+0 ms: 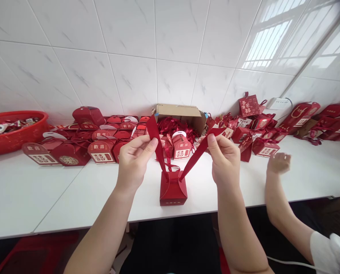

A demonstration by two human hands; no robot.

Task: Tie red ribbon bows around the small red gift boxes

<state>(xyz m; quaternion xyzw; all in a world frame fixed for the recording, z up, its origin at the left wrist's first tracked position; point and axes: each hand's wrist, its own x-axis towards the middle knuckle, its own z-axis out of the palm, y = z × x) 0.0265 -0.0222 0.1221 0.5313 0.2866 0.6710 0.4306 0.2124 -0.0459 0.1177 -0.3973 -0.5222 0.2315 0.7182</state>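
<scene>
A small red gift box [173,192] stands upright near the table's front edge, its top flaps folded in. From its top a dark red ribbon [195,158] runs up in a V, one end to each hand. My left hand [136,158] pinches the left end between thumb and fingers. The right end is pinched the same way in my right hand [224,154]. Both hands are raised above the box, one to each side, and the ribbon looks fairly taut. Just behind the box stands another red and white box [182,146].
A cardboard carton [181,109] of red ribbons stands against the tiled wall. Rows of gift boxes [101,152] fill the left, beside a red basin [4,144] of packets. More boxes [264,146] and a power strip [278,103] are at right. A co-worker's hand [278,163] is over the table.
</scene>
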